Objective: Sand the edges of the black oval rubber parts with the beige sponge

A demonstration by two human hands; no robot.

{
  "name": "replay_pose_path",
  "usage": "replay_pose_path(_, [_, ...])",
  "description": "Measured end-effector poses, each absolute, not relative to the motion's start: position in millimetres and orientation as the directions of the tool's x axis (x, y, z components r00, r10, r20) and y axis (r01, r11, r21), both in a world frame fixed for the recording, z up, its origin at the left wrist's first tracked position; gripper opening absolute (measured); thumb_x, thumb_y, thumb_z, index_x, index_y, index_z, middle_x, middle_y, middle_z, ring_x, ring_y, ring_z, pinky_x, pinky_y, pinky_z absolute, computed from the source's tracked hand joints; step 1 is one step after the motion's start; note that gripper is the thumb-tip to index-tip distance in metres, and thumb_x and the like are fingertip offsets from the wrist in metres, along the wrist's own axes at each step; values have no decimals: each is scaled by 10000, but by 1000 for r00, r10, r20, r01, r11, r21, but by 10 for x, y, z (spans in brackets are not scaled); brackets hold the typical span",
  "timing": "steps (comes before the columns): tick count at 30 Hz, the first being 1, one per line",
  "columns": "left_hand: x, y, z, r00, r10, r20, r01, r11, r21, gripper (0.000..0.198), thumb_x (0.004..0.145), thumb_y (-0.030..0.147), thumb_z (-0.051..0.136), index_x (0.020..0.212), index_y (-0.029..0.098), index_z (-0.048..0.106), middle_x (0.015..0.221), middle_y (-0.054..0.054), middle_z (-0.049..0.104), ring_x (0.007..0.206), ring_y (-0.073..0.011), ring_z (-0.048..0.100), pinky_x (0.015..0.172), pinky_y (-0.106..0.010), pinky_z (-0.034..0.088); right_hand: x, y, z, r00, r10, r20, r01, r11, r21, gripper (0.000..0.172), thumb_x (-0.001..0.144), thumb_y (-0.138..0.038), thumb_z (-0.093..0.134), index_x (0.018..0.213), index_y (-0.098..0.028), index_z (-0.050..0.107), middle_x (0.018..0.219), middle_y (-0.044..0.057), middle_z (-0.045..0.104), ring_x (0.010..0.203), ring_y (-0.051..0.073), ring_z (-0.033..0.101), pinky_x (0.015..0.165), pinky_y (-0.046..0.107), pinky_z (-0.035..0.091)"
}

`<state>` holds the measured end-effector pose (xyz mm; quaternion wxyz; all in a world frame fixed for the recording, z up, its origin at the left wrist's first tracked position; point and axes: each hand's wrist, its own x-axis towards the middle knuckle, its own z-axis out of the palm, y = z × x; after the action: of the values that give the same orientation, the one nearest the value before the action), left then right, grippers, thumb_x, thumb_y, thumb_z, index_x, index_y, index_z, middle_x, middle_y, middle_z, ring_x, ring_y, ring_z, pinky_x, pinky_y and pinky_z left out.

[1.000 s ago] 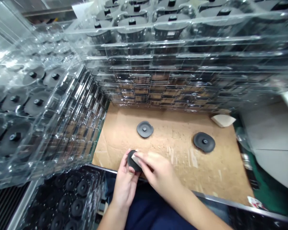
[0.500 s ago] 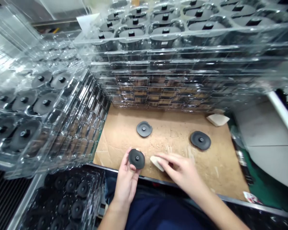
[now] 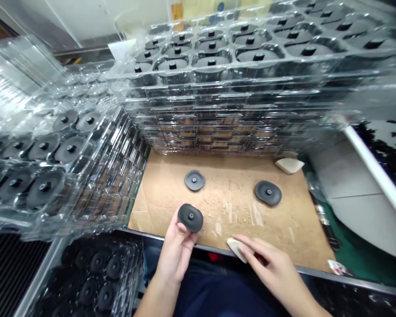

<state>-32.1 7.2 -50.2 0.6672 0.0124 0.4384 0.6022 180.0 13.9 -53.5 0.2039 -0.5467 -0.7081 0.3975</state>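
My left hand (image 3: 177, 251) grips a black round disc (image 3: 190, 218) with a small centre hub, holding it up over the near edge of a brown cardboard sheet (image 3: 297, 229). My right hand (image 3: 270, 268) rests lower right of it, fingers pinched on a small pale wedge-shaped pad (image 3: 236, 248) at the board's near edge. Two more black discs lie flat on the cardboard, one at the middle back (image 3: 194, 180) and one to the right (image 3: 268, 193).
Tall stacks of clear plastic trays holding black discs wall the back (image 3: 237, 88) and the left (image 3: 53, 149). Another tray of discs (image 3: 92, 277) sits low at the left. A second pale wedge (image 3: 289, 164) lies at the board's far right corner. A white surface (image 3: 359, 207) is at the right.
My right hand has pulled the pale pad off the disc and drawn it right and toward me. My left hand now shows the disc's face, barely moved.
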Motion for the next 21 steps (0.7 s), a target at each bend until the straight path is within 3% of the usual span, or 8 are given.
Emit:
replay_pose_path(3, [-234,104,-367,-38,823,-567,-786,326,526,609,593,345,738,1161,239,544,1059,-72,643,976,-230,604,851,-318,479,1823,214,-423,-282,950,-136,611,69,-788,231,833,-325,514,971,-240,679,854,31,702,729,177,657,553,233,524])
replay_pose_path(7, [-130,96,-196,18,846,-533,-764,355,538,530,548,342,767,1043,217,626,1010,-60,661,919,-207,616,775,-262,497,1444,379,66,-29,985,168,475,162,-865,238,844,-269,508,1052,-231,616,1018,42,658,864,179,622,665,256,520])
replay_pose_path(10, [-98,57,-108,74,823,-563,-736,426,526,381,588,306,754,942,196,665,932,-53,684,819,-158,627,729,-227,498,1199,381,339,-201,916,347,375,399,-837,270,851,-153,443,1080,-176,584,924,62,656,796,172,601,678,292,502])
replay_pose_path(14, [-62,19,-33,0,791,-612,-712,430,556,421,564,244,774,967,234,652,989,-41,681,867,-168,619,734,-223,493,1161,376,427,-555,814,172,334,408,-850,240,837,-106,432,967,-177,621,799,33,647,696,150,586,641,277,488])
replay_pose_path(16, [-19,14,1,-12,800,-600,-699,422,577,364,573,255,767,920,218,667,893,-31,694,806,-158,623,709,-221,493,1170,399,417,-499,845,193,380,414,-827,241,843,-107,427,973,-171,618,776,36,637,681,152,578,619,276,480])
replay_pose_path(18, [12,12,39,32,815,-579,-697,433,572,336,584,267,759,903,200,677,827,-29,694,767,-148,622,738,-231,490,1179,388,399,-384,860,337,385,481,-788,260,840,-99,414,1025,-136,593,791,64,633,692,169,572,628,301,477])
replay_pose_path(21, [-6,1,90,94,825,-557,-725,440,530,507,487,286,810,969,217,667,951,-47,691,858,-187,626,815,-263,476,1281,274,385,-403,817,412,297,543,-786,269,830,-83,423,1043,-162,566,805,56,642,703,164,582,657,287,483])
